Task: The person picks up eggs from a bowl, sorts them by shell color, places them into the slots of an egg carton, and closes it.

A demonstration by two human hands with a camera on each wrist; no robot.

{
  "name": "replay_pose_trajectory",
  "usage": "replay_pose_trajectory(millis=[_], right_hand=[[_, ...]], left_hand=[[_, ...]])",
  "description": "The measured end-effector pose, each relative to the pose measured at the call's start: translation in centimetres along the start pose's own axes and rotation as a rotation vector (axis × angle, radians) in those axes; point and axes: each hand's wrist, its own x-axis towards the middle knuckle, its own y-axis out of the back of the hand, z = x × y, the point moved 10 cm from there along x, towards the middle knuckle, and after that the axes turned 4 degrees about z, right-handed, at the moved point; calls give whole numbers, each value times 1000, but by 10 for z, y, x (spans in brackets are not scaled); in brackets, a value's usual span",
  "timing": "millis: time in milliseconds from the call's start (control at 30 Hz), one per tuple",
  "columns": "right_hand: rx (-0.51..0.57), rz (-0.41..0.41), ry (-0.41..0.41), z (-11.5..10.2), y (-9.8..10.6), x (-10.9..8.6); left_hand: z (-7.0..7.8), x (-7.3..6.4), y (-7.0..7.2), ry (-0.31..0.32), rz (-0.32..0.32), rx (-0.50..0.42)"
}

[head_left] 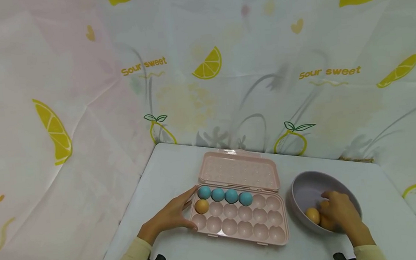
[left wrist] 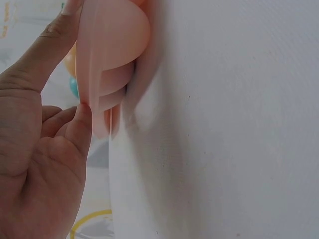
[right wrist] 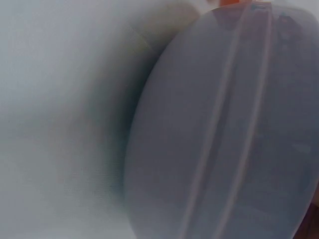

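Observation:
A pink egg box (head_left: 237, 224) lies with its lid (head_left: 238, 170) folded back. Several blue eggs (head_left: 218, 194) sit in its back row and one yellow egg (head_left: 201, 206) at the left of the second row. My left hand (head_left: 169, 216) holds the box by its left end, thumb at the front corner and fingers toward the back; the left wrist view shows its fingertips on the rim. Inside the grey bowl (head_left: 303, 183), my right hand (head_left: 339, 211) curls its fingers over a yellow egg, partly hidden by them. Another yellow egg (head_left: 313, 215) lies beside it.
The white table (head_left: 170, 166) carries the box and the bowl, which stands just right of the box. A white sheet (head_left: 177, 33) printed with lemons hangs behind and at the sides. The bowl's outer wall (right wrist: 199, 124) fills much of the right wrist view.

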Motion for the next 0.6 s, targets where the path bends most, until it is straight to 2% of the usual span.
replay_pose_trajectory(millis=[300, 600], right_hand=[[-7, 21, -101, 15, 0, -2], [-3, 58, -89, 15, 2, -1]], left_hand=[[2, -1, 0, -8, -8, -20], [1, -1, 0, 9, -6, -17]])
